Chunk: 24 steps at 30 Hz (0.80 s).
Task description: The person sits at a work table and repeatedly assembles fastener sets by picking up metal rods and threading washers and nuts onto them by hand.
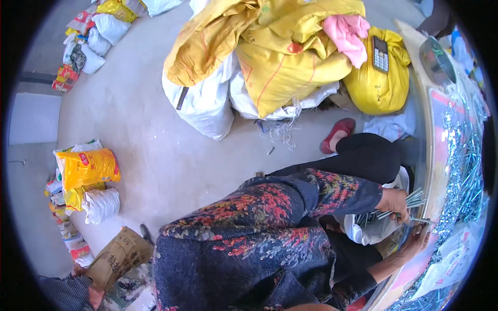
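My left hand (395, 204), at the end of a dark flowered sleeve, is closed around a bundle of thin metal rods (416, 198). One rod sticks out from it toward the table edge. Just below it, my right hand (411, 249) lies at the table's edge with its fingers stretched out, partly hard to make out. Under the hands stands an open white sack (359, 234) with similar rods inside. On the table to the right lie a heap of small shiny metal pieces (450, 155) and long bluish rods (471, 189).
A metal bowl (438, 61) stands on the table's far end, and a white printed bag (448, 259) lies nearer. Large yellow sacks (290, 67) fill the far middle, with a calculator (380, 54) on one. Another person holds a brown sack (118, 254) at lower left.
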### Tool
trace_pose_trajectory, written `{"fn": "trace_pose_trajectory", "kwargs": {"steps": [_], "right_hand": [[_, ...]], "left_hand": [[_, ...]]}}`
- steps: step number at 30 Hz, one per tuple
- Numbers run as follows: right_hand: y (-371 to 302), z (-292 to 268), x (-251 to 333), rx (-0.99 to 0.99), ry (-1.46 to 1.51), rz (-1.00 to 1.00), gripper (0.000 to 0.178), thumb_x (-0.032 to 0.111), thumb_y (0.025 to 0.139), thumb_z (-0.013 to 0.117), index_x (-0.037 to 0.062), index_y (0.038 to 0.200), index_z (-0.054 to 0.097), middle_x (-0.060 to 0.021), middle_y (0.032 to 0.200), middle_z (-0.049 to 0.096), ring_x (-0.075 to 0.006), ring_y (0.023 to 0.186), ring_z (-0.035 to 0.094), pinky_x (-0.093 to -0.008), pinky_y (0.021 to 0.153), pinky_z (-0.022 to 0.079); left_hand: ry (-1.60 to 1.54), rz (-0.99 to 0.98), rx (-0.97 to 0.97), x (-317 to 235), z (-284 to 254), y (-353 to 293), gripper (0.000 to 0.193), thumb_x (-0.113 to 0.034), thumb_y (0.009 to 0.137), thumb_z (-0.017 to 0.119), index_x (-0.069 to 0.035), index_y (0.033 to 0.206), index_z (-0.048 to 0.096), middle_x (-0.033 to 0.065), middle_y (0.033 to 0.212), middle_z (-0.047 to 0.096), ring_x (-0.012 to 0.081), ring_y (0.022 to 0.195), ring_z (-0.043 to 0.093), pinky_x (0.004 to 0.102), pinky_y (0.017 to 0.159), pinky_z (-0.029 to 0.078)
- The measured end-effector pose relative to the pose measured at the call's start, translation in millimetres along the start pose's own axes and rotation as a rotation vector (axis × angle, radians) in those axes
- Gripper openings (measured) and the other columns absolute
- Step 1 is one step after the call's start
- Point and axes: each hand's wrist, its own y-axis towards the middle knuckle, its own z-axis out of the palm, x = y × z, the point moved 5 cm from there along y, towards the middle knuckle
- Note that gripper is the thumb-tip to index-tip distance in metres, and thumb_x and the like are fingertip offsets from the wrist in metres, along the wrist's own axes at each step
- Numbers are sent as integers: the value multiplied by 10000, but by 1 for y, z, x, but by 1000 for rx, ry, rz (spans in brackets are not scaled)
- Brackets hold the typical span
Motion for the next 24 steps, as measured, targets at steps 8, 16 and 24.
{"fn": "trace_pose_trajectory", "kwargs": {"steps": [8, 16, 24], "right_hand": [[13, 93, 15, 104, -88, -164, 281, 71, 918, 559, -71, 1158, 590, -100, 1065, 621, -165, 945, 579, -279, 840, 461], [-135, 441, 7, 1024, -403, -11, 255, 108, 870, 622, -29, 1085, 633, -43, 880, 660, -99, 751, 603, -234, 671, 482], [-241, 574, 0, 1213, -236, -44, 211, 79, 861, 644, -55, 1024, 638, -34, 828, 647, -98, 697, 590, -239, 658, 477]], "left_hand": [[127, 71, -3, -70, -8, -167, 227, -125, 734, 734, 8, 892, 639, 42, 723, 613, 67, 558, 497, 212, 473, 371], [-90, 393, -589, -77, -89, -417, 222, -50, 780, 654, -37, 972, 545, 86, 753, 546, 84, 563, 461, 212, 427, 342], [-148, 856, -900, -73, -103, -527, 280, -65, 728, 754, -17, 906, 543, 151, 779, 606, 108, 551, 509, 190, 387, 333]]}}
